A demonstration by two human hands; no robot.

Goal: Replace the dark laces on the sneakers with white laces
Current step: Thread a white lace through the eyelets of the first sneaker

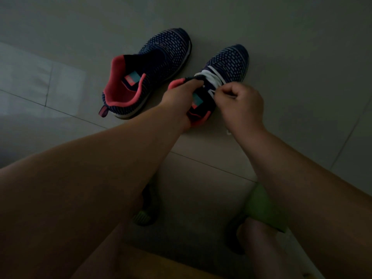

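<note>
Two dark blue mesh sneakers with coral-pink lining stand on the tiled floor. The left sneaker (153,71) shows no lace over its tongue. The right sneaker (227,61) carries a white lace (211,77) threaded across its upper eyelets. My left hand (179,99) grips the tongue and collar of the right sneaker and covers much of its opening. My right hand (239,103) has its fingers curled and pinches a strand of the white lace at the shoe's right side.
The floor is pale tile (60,87) with grout lines. Near the bottom of the view are my feet in sandals, one dark with a green edge (145,214), one beside a green patch (261,206). A small white speck (228,132) lies on the floor by my right wrist.
</note>
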